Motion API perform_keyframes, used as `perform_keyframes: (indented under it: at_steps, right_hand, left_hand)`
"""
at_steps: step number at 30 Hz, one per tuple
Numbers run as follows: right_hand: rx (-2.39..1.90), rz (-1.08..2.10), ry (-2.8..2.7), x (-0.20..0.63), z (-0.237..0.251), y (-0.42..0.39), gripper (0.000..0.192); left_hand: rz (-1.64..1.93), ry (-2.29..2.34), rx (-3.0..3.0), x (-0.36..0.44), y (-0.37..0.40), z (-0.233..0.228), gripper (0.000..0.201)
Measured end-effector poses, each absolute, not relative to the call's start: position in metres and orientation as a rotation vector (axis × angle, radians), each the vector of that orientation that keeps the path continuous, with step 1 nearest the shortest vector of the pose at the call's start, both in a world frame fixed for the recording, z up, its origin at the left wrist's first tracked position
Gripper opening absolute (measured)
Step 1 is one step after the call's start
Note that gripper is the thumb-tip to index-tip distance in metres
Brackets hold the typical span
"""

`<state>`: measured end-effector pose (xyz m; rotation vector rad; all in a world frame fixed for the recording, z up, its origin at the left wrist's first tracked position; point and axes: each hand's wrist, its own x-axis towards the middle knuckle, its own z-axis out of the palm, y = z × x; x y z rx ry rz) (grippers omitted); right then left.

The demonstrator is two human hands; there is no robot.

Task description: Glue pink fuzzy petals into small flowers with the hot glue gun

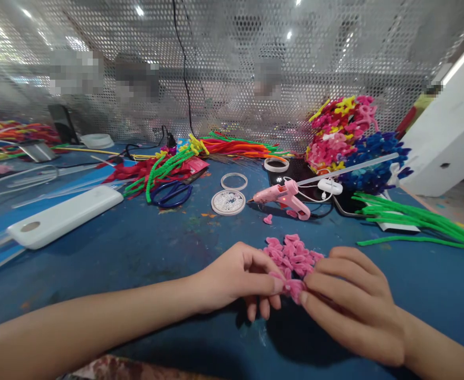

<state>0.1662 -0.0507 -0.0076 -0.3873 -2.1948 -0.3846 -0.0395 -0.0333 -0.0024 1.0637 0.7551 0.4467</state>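
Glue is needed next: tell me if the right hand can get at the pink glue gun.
Probably yes: the right hand pinches a pink piece, but only bare blue table separates it from the glue gun.

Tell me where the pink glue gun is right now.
In the head view, the pink glue gun lies on the blue table, right of the round bead dish, beyond the pile of pink pieces.

Pink glue gun (283, 196) near scissors (171, 193) and green stems (409, 217)

A craft workshop: a paint-stained blue surface (137, 248) with pipe cleaners (240, 146), a glue gun (281, 196), scissors (171, 193), and perforated metal screen (224, 63).
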Motion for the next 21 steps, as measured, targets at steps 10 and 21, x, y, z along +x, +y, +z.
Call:
perform_keyframes:
  at_steps: [10, 21]
  right_hand:
    - [-1.059, 1.222, -1.842, 0.153, -0.008, -0.06, 0.019]
    - [-1.113, 1.046, -2.055, 0.154, -0.008, -0.057, 0.021]
  left_hand:
    - [0.654, 0.919, 1.277, -0.038, -0.037, 0.003, 0.014]
    - [0.59, 0.951, 1.423, -0.036, -0.039, 0.003, 0.014]
